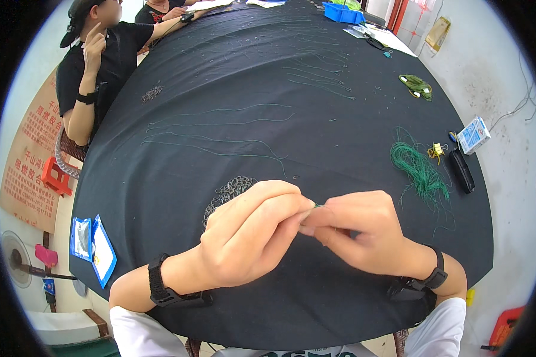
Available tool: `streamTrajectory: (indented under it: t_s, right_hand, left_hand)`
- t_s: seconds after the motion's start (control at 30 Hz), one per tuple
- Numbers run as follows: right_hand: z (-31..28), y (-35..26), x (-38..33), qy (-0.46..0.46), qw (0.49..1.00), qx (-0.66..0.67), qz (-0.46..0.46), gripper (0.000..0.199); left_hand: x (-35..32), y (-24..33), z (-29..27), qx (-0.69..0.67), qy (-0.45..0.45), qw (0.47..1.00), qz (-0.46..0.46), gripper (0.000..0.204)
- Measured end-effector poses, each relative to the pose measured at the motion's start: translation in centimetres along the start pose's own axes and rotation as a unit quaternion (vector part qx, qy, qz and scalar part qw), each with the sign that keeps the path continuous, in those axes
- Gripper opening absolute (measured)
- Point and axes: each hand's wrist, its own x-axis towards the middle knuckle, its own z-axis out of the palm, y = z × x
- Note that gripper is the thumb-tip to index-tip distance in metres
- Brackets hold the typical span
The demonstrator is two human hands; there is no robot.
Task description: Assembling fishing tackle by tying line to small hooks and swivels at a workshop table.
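My left hand (pixel 253 232) and my right hand (pixel 363 229) meet tip to tip above the near middle of the table. Both are closed in a pinch, thumb against fingers. A bit of thin green line (pixel 319 206) shows between the fingertips; anything else held there is too small to make out. Partly behind my left hand lies a heap of small, dark metal pieces like fish hooks (pixel 231 189). Farther off, several cut lengths of green line (pixel 220 138) stretch across the cloth. To the right of my right hand rests a loose skein of green line (pixel 420 169).
A black cloth (pixel 339 297) covers the table. At right are a black case (pixel 461 171), a blue-white box (pixel 474 135), a yellow clip (pixel 438 149) and an olive cord bundle (pixel 415 87). Blue packets (pixel 95 247) lie left. A person (pixel 101 65) sits far left; a blue tray (pixel 343 13) stands far back.
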Motion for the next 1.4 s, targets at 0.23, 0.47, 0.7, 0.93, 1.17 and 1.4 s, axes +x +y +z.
streamTrajectory:
  t_s: [0.23, 0.47, 0.7, 0.93, 1.17, 1.4]
  right_hand:
    - [-1.0, -2.1, -0.1, 0.028, 0.974, -0.186, -0.123, 0.019]
    - [-2.2, -1.5, 0.3, 0.077, 0.958, -0.237, -0.141, 0.025]
    - [-2.2, -0.6, 0.8, 0.075, 0.977, -0.176, -0.093, 0.014]
    - [-1.9, -0.3, 0.5, 0.042, 0.998, -0.037, 0.038, 0.007]
    - [-1.1, 0.6, 0.2, -0.04, 0.977, 0.145, 0.152, 0.007]
    - [-1.5, 1.3, 0.7, -0.178, 0.843, 0.402, 0.31, 0.017]
  left_hand:
    - [-0.4, -0.4, 0.5, 0.03, 0.005, 0.999, 0.04, 0.021]
    - [-0.6, -0.2, 0.6, 0.009, -0.006, 0.999, 0.05, 0.023]
    - [-0.5, 0.1, 0.2, 0.003, -0.025, 0.999, 0.045, 0.023]
    - [-0.5, 0.3, 0.0, 0.007, -0.025, 0.999, 0.039, 0.023]
    - [-0.3, 0.2, -0.1, -0.021, -0.026, 0.999, 0.011, 0.021]
    - [-0.3, 0.1, 0.0, -0.038, -0.007, 0.999, -0.019, 0.015]
